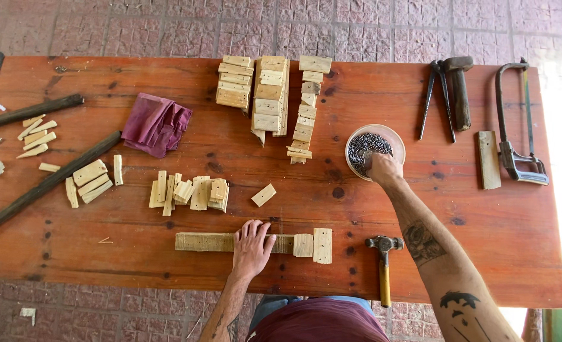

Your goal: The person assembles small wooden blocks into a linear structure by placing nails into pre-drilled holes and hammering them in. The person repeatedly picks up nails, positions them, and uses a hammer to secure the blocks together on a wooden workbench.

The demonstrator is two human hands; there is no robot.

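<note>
My left hand [253, 246] lies flat, fingers apart, on a long wooden strip [205, 242] near the table's front edge. Two small wooden blocks [314, 245] sit across the strip's right end. My right hand [384, 167] reaches into a round bowl [395, 137] full of dark nails [364, 146], fingers curled down among them; whether it holds any is hidden. A hammer [384, 261] with a yellow handle lies to the right of the strip.
Stacks of wood pieces [269, 95] stand at the back middle and a loose cluster [191, 192] in the middle. A purple cloth [155, 123], dark sticks [48, 182], pincers [437, 95], another hammer [460, 88], a hacksaw [512, 126] and a wood block [488, 159] also lie on the red table [483, 253].
</note>
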